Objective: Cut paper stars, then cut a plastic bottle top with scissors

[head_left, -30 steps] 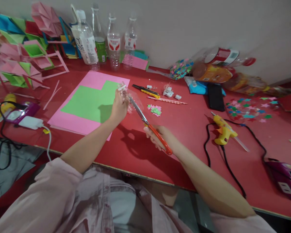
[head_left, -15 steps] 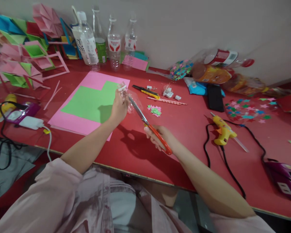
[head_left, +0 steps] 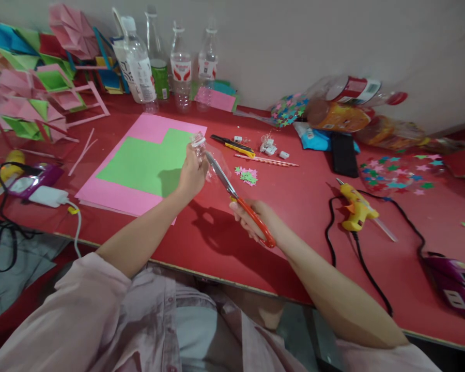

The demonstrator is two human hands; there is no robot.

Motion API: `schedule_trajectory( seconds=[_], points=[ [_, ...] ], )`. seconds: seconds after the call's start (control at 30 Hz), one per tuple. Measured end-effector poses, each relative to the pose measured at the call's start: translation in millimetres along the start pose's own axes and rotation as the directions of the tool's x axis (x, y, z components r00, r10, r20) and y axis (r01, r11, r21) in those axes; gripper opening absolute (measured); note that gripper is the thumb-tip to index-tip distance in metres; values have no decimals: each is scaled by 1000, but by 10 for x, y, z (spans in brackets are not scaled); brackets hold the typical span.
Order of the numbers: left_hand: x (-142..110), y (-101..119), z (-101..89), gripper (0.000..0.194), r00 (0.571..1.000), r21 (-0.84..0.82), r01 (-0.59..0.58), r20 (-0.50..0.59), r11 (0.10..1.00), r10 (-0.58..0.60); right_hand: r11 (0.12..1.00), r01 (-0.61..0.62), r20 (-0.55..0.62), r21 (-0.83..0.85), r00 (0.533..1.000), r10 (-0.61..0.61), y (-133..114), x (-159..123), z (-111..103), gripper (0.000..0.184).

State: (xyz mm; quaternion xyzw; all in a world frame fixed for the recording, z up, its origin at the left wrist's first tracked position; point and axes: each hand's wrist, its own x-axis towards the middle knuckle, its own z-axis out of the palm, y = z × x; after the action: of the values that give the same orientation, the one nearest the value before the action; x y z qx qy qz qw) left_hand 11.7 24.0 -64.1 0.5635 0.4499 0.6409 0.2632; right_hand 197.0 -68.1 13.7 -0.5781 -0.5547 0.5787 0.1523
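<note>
My left hand [head_left: 194, 171] is closed around a clear plastic bottle top [head_left: 198, 139], its ringed neck pointing up and away. A thin see-through flap of the bottle [head_left: 219, 164] spreads out to the right of the fingers. In my right hand [head_left: 251, 219] are scissors with red handles [head_left: 258, 221]. Their blades [head_left: 221, 174] reach up-left to the plastic beside my left fingers; whether they are cutting I cannot tell. Under and left of my left hand lie a green sheet [head_left: 139, 168] and a pink sheet [head_left: 147, 124].
Beyond my hands are a yellow cutter knife [head_left: 238, 149], a striped straw [head_left: 267, 160], small paper stars [head_left: 248, 176] and white lights [head_left: 269, 145]. A yellow glue gun [head_left: 354, 209] with its cord lies right. Several bottles [head_left: 182, 72] stand along the wall; paper models [head_left: 42, 88] fill the left.
The bottle top has turned slightly in my left hand, so its neck shows more upright. The scissors and my right hand have hardly moved.
</note>
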Motion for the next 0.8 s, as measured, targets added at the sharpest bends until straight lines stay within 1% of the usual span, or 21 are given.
schedule_trajectory(
  seconds=[0.1,0.23,0.4,0.5,0.7,0.8],
  points=[
    [2,-2,3,20,1000,-20,-7,3,1000,7,1000,-4,4,-2,1000,4,-9,-2,-4,42],
    [6,13,1,19,1000,5,6,-25,1000,-5,1000,-21,8,-3,1000,21,2,5,-14,42],
    [-12,26,-22,31,1000,57,11,13,998,-12,997,60,36,-50,998,-58,42,44,-28,47],
    [-32,42,-25,34,999,99,33,26,995,-36,995,77,29,-63,997,-76,50,52,-33,48],
    [-49,118,-19,37,997,123,63,46,990,-69,1000,29,19,-1,999,-29,16,13,-27,46],
    [-52,137,-13,40,997,116,68,36,991,-73,1000,0,-1,5,1000,0,-2,4,-20,44]
  ],
)
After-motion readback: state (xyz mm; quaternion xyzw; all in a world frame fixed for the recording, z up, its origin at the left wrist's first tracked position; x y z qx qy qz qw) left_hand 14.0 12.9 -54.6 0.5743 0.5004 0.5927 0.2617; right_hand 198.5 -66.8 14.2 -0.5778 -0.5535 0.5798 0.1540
